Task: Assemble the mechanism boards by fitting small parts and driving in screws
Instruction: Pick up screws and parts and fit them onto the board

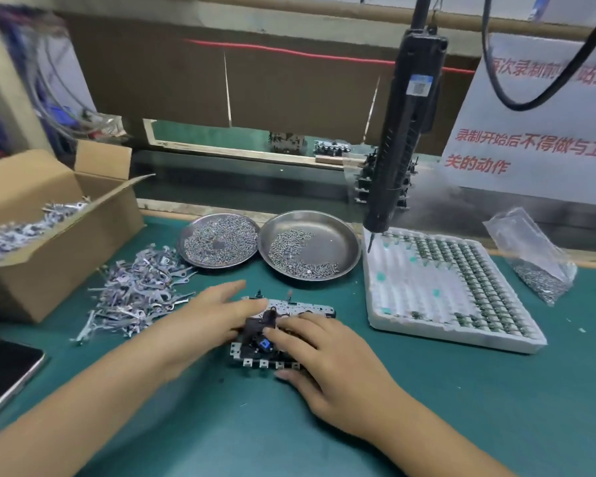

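Before screw dishes (308, 244), our left hand (205, 320) and right hand (319, 356) rest spread, fingers flat on mechanism board (283, 333).

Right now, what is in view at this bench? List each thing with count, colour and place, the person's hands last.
mechanism board: one, silver with black and blue parts, centre of mat
green mat: one, covers the bench
steel dishes: two, silver, holding screws, left dish, right dish
loose metal brackets: pile, silver, left of board
cardboard box: one, brown, far left, more brackets inside
foam tray: one, white, right, rows of small parts
plastic bag: one, clear, far right
electric screwdriver: one, black, hanging above tray
left hand: on board
right hand: on board
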